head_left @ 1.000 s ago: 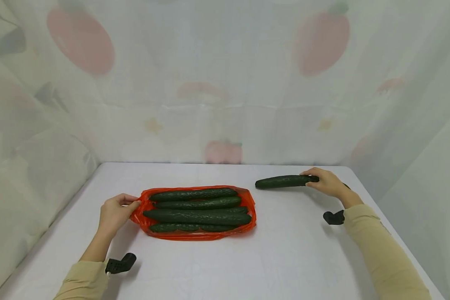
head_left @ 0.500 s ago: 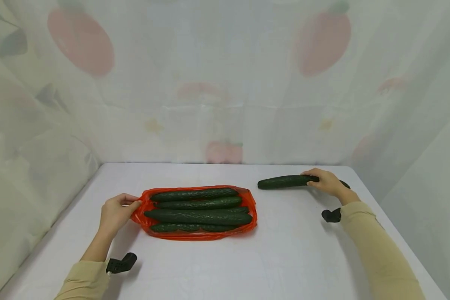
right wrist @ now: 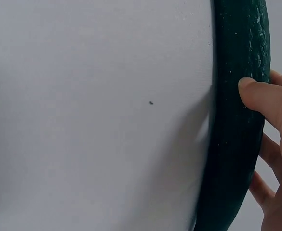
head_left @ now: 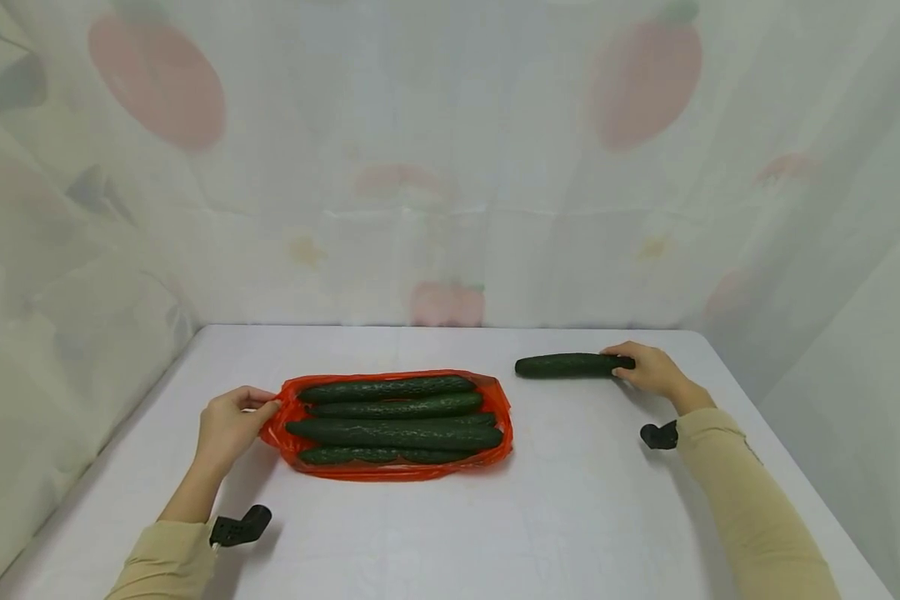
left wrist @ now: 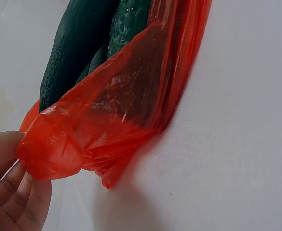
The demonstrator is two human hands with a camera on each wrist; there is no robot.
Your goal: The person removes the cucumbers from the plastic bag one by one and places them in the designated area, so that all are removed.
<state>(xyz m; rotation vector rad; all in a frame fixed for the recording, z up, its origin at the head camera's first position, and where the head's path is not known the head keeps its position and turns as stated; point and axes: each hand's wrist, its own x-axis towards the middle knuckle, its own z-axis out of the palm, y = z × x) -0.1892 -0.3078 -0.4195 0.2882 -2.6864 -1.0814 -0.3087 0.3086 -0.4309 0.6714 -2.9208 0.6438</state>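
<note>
A red plastic bag [head_left: 390, 471] lies flat on the white table [head_left: 570, 517], with several dark green cucumbers [head_left: 393, 433] side by side inside it. My left hand [head_left: 228, 425] pinches the bag's left edge [left wrist: 49, 154]; the thumb and fingers bunch the red film. At the table's right rear lies a single cucumber [head_left: 566, 365]. My right hand [head_left: 648, 368] grips its right end, thumb [right wrist: 261, 98] over the top and fingers curled beneath the cucumber [right wrist: 239, 120].
A pale curtain with faded fruit prints [head_left: 450, 167] closes in the back and both sides of the table. Black wrist-camera mounts [head_left: 240, 527] [head_left: 660, 435] sit at both beige sleeves.
The single cucumber has settled slightly lower and level on the table, and my right hand has shifted a little with it. The left hand and the bag have not moved.
</note>
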